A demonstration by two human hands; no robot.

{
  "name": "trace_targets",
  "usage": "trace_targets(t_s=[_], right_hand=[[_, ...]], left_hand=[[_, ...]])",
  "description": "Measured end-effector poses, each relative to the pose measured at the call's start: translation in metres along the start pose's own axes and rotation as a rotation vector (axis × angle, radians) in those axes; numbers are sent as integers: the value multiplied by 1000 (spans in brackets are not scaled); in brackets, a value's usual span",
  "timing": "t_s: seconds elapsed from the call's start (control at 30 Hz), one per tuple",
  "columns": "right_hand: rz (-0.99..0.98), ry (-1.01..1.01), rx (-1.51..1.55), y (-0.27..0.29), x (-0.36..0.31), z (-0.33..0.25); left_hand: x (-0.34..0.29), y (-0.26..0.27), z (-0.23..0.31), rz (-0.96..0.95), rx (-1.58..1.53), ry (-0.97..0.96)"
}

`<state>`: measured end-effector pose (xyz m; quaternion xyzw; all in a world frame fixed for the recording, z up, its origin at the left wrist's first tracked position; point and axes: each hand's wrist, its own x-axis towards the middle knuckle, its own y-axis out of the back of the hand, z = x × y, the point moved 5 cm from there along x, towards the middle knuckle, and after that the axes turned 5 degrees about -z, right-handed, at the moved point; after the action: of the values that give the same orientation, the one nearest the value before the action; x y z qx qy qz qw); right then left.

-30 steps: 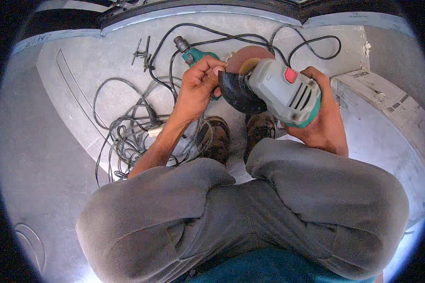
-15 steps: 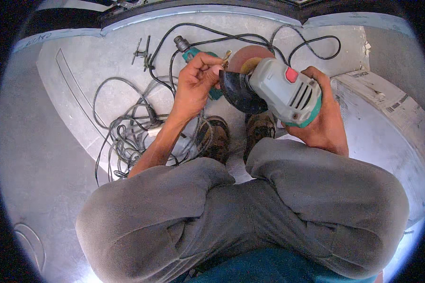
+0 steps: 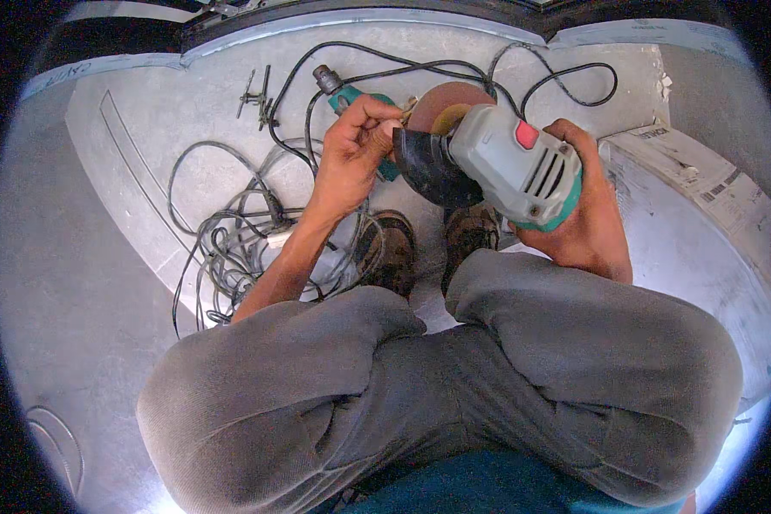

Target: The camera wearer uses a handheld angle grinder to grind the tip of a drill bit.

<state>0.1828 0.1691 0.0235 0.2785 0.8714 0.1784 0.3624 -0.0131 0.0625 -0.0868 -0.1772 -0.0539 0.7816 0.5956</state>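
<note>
My right hand (image 3: 589,224) grips the body of a grey and green angle grinder (image 3: 510,163) with a red button, held above my shoes. Its brown abrasive disc (image 3: 437,103) faces up and away, and a black guard (image 3: 433,176) covers the near side. At the disc's left edge, my left hand (image 3: 351,154) is closed in a pinch on a small brass-coloured metal piece (image 3: 409,108). The piece's tip meets or overlaps the disc's rim; contact is hard to tell. Behind the left hand lies a green power drill (image 3: 344,96) with a dark chuck, partly hidden.
Tangled dark cables (image 3: 231,248) lie on the floor left of my shoes (image 3: 385,248). A black cord (image 3: 420,62) loops behind the tools. Thin dark metal pieces (image 3: 261,98) lie left of the drill. A large curved, paper-covered panel (image 3: 685,206) stands at right.
The grinder has shifted slightly left, bringing its disc closer to the small metal piece. My left hand has barely moved and keeps its pinch.
</note>
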Motion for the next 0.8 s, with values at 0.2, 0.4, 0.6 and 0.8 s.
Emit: trace_targets(t_s=[0.2,0.4,0.6,0.8], right_hand=[[-18,-32,-24,-1,0,-1],[-17,-28,-64,-1,-1,3],[-24,-37,87,-5,0,7],[-24,-37,-58,0,0,-3]], left_hand=[[0,1,-1,-6,-8,-26],[1,1,-7,-9,-10,0],[2,1,0,-28,7,-58],[1,3,-3,-14,29,-13]])
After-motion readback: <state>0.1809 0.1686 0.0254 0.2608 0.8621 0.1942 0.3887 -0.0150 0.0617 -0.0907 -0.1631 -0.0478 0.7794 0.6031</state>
